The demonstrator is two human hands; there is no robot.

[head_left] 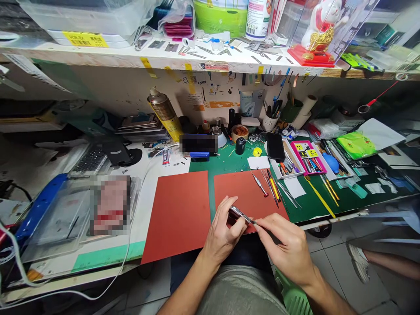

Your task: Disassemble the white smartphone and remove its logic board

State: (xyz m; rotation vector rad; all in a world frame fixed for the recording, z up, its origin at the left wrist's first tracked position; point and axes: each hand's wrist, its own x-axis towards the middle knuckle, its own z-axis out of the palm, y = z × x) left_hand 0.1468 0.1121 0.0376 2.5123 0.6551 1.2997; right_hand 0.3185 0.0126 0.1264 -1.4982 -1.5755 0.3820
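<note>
Slim dark device (pixel 242 215) was up off the bench (pixel 226 158), near its front edge, over the right red mat (pixel 238 186)! Green and white covered the benchtop, a loaded shelf (pixel 98 56) ran above its back edge, pale tiles (pixel 339 264) lay below. Seen nearly edge-on, its long axis slanted from back-left to front-right. Left hand (pixel 223 234) had it in a firm grip; right hand (pixel 285 241) pinched at the front-right end, on what, I couldn't tell.

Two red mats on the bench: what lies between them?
In the head view, a narrow green strip separates the red mats; the left hand hides its near end.
</note>
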